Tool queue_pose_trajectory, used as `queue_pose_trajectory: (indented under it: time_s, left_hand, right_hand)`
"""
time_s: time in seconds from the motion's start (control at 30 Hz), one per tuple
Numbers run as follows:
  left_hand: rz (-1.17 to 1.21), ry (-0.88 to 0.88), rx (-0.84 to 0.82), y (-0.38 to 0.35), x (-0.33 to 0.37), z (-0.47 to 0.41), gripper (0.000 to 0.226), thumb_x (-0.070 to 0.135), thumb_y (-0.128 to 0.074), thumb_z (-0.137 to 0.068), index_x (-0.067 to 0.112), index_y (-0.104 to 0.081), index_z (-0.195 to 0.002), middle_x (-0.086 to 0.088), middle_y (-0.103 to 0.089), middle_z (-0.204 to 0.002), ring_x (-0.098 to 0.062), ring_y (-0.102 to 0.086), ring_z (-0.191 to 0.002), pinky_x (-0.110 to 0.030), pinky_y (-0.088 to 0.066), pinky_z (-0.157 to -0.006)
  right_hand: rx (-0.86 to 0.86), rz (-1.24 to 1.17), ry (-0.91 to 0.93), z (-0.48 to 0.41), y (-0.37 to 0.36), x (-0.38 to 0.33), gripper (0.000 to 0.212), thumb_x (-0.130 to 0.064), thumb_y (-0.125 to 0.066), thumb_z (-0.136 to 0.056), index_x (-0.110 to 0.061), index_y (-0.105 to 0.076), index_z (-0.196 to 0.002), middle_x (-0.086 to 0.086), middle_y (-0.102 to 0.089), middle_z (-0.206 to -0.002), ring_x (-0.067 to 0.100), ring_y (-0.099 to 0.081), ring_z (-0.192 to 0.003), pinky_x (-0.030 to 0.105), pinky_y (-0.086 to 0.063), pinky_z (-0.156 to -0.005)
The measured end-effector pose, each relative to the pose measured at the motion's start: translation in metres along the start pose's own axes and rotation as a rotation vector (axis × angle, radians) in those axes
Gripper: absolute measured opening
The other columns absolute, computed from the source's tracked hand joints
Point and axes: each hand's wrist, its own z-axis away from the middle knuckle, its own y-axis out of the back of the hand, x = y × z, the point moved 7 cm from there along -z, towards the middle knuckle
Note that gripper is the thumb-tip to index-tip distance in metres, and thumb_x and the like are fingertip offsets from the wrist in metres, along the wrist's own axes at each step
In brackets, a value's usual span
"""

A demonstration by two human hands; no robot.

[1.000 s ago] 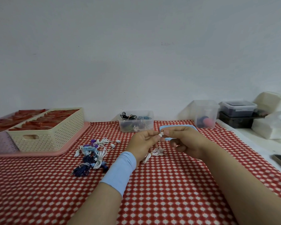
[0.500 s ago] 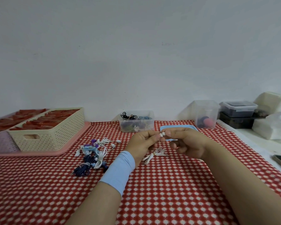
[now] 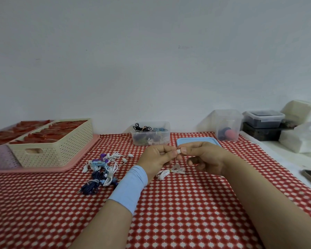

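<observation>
The left hand and the right hand meet above the red-and-white patterned tablecloth, each pinching the small white earbuds between thumb and forefinger, the other fingers curled. At 6 o'clock from the fingertips the coiled white cable bundle hangs down and touches the cloth. At 9 o'clock lies a heap of white, blue and purple earphones; at 12 o'clock a clear plastic box; just behind the right hand, a light-blue flat tray

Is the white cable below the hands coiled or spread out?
Coiled: the cable is a tight bundle below the left hand and right hand, which pinch its earbuds.
</observation>
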Motion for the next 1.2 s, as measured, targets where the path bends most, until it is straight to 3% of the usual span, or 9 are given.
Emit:
queue_pose_trajectory:
  time_s: [0.13, 0.3, 0.43, 0.6, 0.83, 1.0, 1.2]
  left_hand:
    - [-0.014, -0.005, 0.007, 0.002, 0.003, 0.001, 0.01, 0.011, -0.068, -0.09, 0.01, -0.075, -0.098, -0.002, -0.077, -0.081, -0.004, -0.065, -0.07, -0.018, -0.052, -0.07]
    - [-0.055, -0.034, 0.079, 0.007, 0.01, 0.002, 0.012, 0.009, -0.069, -0.089, 0.013, -0.072, -0.101, -0.001, -0.077, -0.082, -0.003, -0.066, -0.07, -0.016, -0.053, -0.072]
    - [-0.108, -0.047, 0.13, 0.014, 0.012, 0.004, 0.009, 0.011, -0.074, -0.086, 0.019, -0.074, -0.09, 0.002, -0.076, -0.079, -0.005, -0.069, -0.069, -0.013, -0.052, -0.068]
    - [-0.172, -0.055, 0.131, 0.012, 0.014, 0.004, 0.012, 0.011, -0.076, -0.084, 0.023, -0.074, -0.088, 0.005, -0.077, -0.084, -0.004, -0.072, -0.075, -0.013, -0.053, -0.069]
    - [-0.257, -0.084, 0.17, 0.012, 0.02, 0.005, 0.013, 0.017, -0.078, -0.081, 0.026, -0.073, -0.089, 0.01, -0.076, -0.086, 0.002, -0.07, -0.082, -0.01, -0.052, -0.076]
    - [-0.281, -0.123, 0.179, 0.012, 0.021, 0.006, 0.012, 0.018, -0.079, -0.081, 0.028, -0.074, -0.087, 0.012, -0.076, -0.086, 0.002, -0.07, -0.082, -0.011, -0.052, -0.075]
    - [-0.101, -0.093, 0.147, 0.01, 0.019, 0.005, 0.012, 0.011, -0.07, -0.089, 0.01, -0.075, -0.099, 0.001, -0.077, -0.084, -0.003, -0.068, -0.072, -0.012, -0.051, -0.072]
  right_hand:
    - [0.033, -0.017, 0.012, -0.003, 0.0, 0.002, 0.029, -0.021, -0.078, -0.076, -0.013, -0.073, -0.103, 0.007, -0.072, -0.091, 0.011, -0.059, -0.057, 0.017, -0.031, -0.039]
    - [0.095, 0.023, 0.139, -0.001, 0.0, -0.007, 0.014, -0.018, -0.07, -0.09, -0.01, -0.075, -0.101, 0.009, -0.075, -0.091, 0.014, -0.063, -0.061, 0.02, -0.036, -0.045]
    - [0.1, 0.13, 0.213, 0.006, -0.003, -0.013, 0.019, -0.018, -0.073, -0.089, -0.013, -0.076, -0.107, 0.007, -0.078, -0.095, 0.013, -0.064, -0.064, 0.025, -0.039, -0.056]
    - [0.187, 0.233, 0.305, 0.008, -0.001, -0.019, 0.016, -0.015, -0.077, -0.086, -0.014, -0.079, -0.101, 0.007, -0.078, -0.086, 0.011, -0.064, -0.06, 0.026, -0.041, -0.055]
    - [0.163, 0.081, 0.253, 0.006, -0.004, -0.015, 0.014, -0.009, -0.073, -0.088, -0.012, -0.077, -0.101, 0.008, -0.075, -0.086, 0.015, -0.065, -0.063, 0.027, -0.04, -0.055]
    - [0.179, 0.114, 0.268, 0.009, -0.003, -0.018, 0.013, -0.011, -0.076, -0.086, -0.015, -0.079, -0.098, 0.011, -0.077, -0.091, 0.013, -0.065, -0.064, 0.028, -0.043, -0.059]
    - [0.072, 0.017, 0.235, 0.01, -0.004, -0.017, 0.019, -0.02, -0.062, -0.098, -0.015, -0.079, -0.104, 0.009, -0.076, -0.099, 0.015, -0.065, -0.072, 0.026, -0.045, -0.06]
